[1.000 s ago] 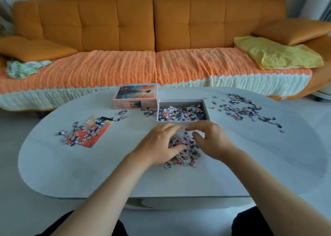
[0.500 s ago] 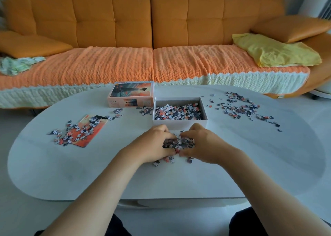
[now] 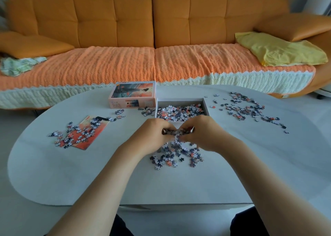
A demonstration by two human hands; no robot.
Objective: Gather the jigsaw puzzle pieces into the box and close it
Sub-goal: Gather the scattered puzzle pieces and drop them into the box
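An open white box (image 3: 206, 105) partly filled with puzzle pieces stands mid-table. Its picture lid (image 3: 132, 97) lies to the left of it. My left hand (image 3: 152, 136) and my right hand (image 3: 202, 133) are cupped together just in front of the box, gripping a bunch of puzzle pieces (image 3: 176, 132) lifted off the table. Under them a loose pile of pieces (image 3: 176, 155) stays on the table, with some pieces dropping from the bunch. More pieces are scattered at the right (image 3: 249, 108) and on a printed sheet (image 3: 84, 133) at the left.
The grey oval table (image 3: 179, 185) stands before an orange sofa (image 3: 152, 38) with a yellow cloth (image 3: 279, 49) on its right seat. A few stray pieces (image 3: 148, 111) lie between lid and box.
My hands closed in on the near pile, scooped pieces together and lifted a bunch up toward the box. The pile left on the table is thinner and more spread.
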